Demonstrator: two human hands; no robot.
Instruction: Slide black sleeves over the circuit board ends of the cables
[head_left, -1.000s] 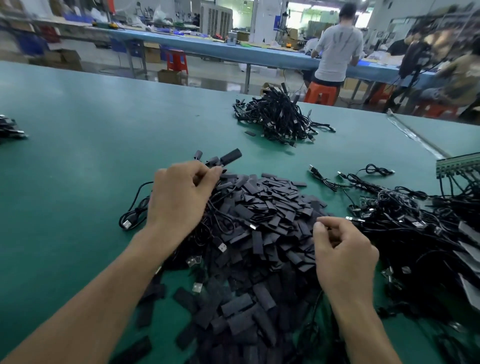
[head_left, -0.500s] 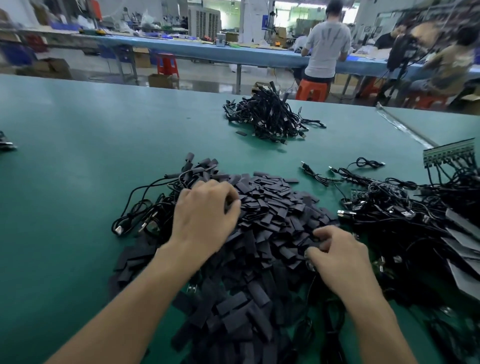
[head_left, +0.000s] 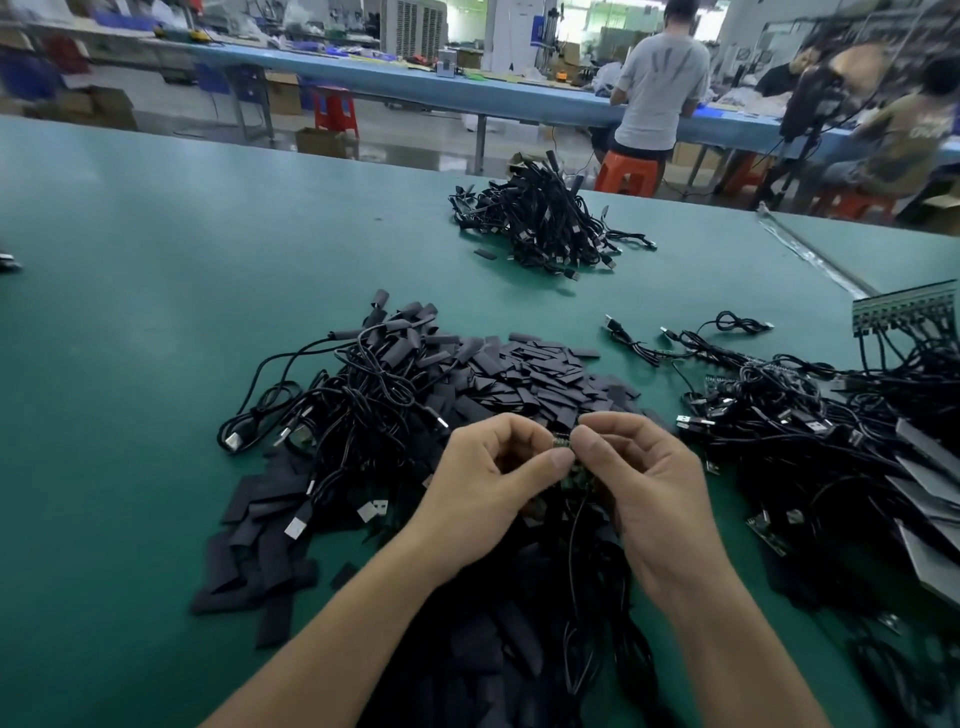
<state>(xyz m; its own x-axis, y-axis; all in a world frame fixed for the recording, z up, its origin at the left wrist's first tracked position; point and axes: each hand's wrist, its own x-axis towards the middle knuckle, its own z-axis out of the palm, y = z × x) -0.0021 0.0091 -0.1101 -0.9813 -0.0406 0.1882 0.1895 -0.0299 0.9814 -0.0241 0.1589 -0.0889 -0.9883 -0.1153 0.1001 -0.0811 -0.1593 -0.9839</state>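
Both hands meet above the near edge of the sleeve pile: left hand and right hand each pinch a small green circuit board between thumb and fingertips, its thin black cable hanging down between the wrists. Flat black sleeves lie heaped just beyond the knuckles; loose cables tangle to the right hand's outer side.

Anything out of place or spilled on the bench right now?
Nothing looks damaged. One black sleeve lies alone on the green table, left of the far cable bundle, apart from the main sleeve pile. Both hands, left hand and right hand, pinch a small circuit board.
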